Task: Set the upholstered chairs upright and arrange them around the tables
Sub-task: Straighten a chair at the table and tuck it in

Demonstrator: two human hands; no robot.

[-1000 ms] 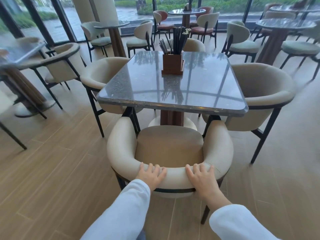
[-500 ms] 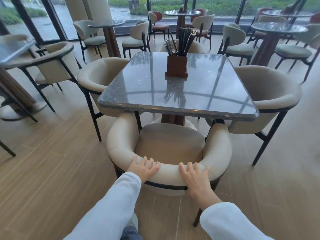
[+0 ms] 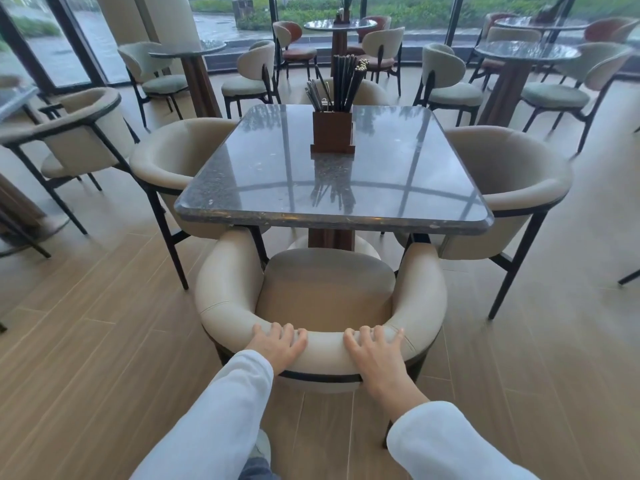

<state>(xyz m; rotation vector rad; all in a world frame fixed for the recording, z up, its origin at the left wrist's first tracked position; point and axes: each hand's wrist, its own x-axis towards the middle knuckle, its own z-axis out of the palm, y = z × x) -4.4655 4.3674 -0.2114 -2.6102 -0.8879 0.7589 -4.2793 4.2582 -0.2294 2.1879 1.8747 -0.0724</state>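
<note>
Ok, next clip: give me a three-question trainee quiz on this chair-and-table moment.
1. True or false: both hands rest on the backrest of the near chair.
2. What stands on the square table? A) a vase B) a wooden holder of chopsticks C) a stack of plates
3. Fill in: the near chair stands ____ on its legs, its arms reaching under the table's near edge.

Key:
1. True: left hand and right hand lie palm-down on it.
2. B, the wooden holder.
3. Upright.
</note>
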